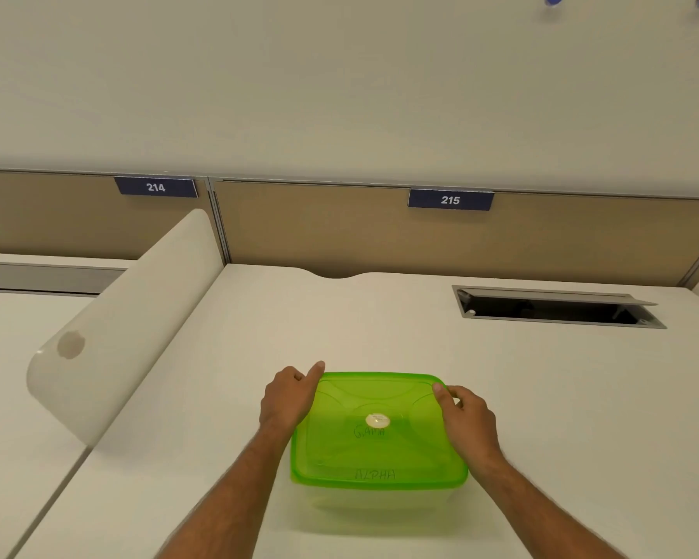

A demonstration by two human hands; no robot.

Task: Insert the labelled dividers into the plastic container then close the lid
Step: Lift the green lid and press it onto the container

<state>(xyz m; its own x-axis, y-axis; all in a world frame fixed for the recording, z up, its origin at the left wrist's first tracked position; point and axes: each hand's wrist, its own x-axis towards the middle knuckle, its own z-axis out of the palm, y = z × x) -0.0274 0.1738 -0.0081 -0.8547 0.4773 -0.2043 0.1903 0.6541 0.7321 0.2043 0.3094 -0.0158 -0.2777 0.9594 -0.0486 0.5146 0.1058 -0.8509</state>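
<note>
A clear plastic container [380, 504] stands on the white desk in front of me, covered by a translucent green lid [380, 449] with a small white sticker in its middle. Through the lid I read handwritten labels "GAMA" and "ALPHA" on dividers [374, 474] standing inside. My left hand [287, 397] lies along the lid's left edge, fingers curled on its far left corner. Over on the right edge rests my right hand [467, 417], its thumb on the far right corner. Both hands press on the lid.
A white curved partition [126, 316] slants along the left of the desk [561, 397]. An open cable hatch [557, 308] is sunk into the desk at the back right. Beige panels with plates 214 [156, 187] and 215 [450, 200] close off the back.
</note>
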